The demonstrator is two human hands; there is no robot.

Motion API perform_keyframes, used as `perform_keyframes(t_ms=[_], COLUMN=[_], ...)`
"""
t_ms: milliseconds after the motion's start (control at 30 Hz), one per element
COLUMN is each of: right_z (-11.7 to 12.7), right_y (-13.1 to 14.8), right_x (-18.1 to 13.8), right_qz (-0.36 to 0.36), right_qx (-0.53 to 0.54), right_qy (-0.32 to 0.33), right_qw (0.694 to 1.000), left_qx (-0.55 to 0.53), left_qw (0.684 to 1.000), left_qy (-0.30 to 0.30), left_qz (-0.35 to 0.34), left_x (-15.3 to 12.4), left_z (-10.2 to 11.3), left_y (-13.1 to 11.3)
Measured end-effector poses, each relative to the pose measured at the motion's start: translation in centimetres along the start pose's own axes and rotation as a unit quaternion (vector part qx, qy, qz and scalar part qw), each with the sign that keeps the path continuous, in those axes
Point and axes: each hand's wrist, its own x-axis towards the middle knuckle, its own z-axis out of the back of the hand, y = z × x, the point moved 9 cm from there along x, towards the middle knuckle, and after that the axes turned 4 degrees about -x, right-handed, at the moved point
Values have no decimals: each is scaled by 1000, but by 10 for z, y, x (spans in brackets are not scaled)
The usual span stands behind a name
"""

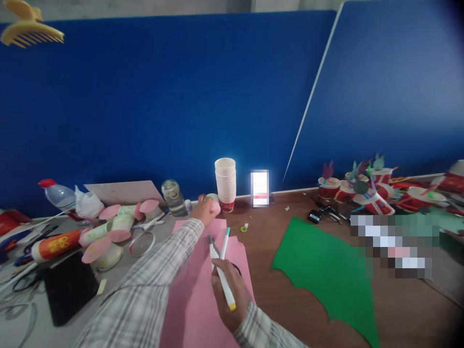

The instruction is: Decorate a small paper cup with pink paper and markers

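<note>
At the far edge of the desk, my left hand [205, 211] has its fingers closed round a small round pink thing [215, 208], beside a tall stack of white paper cups [225, 181]. A pale green rim shows behind those fingers; its kind is unclear. Nearer to me, my right hand [231, 290] grips a white marker [226, 287] with a yellow end. A second marker [225, 243] with a teal tip and a grey blade-like piece stick out past that hand; whether it holds them is partly hidden. Pink paper [192, 290] lies under both arms.
Green paper [326, 275] with a scalloped edge lies right. Red-and-white cups [373, 200] with paper rabbits stand beyond it. A glass jar [174, 198], pink-and-white cup pieces [121, 222], a black tablet-like slab [70, 287] and a bottle [58, 193] are left. A blue partition [163, 96] closes the back.
</note>
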Motion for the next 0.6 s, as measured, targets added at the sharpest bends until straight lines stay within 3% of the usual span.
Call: perform_keyframes(t_ms=[167,233,367,467,600], right_z=[1,2,-2,-3,-5], right_y=[5,6,5,0,-3], right_x=[0,0,-2,-3,-2], right_qz=[12,16,17,2,-15], right_qx=[18,27,29,48,57], right_qy=[1,-5,-4,-11,-11], right_qw=[1000,999,999,999,998], left_qx=[-22,-26,-15,-3,10], left_qw=[1000,999,991,979,961], left_qy=[1,-13,-45,-75,-123], left_qz=[-4,19,124,191,246], left_x=[-36,-51,-74,-83,-85], left_z=[83,126,200,237,265], left_y=[23,53,137,190,235])
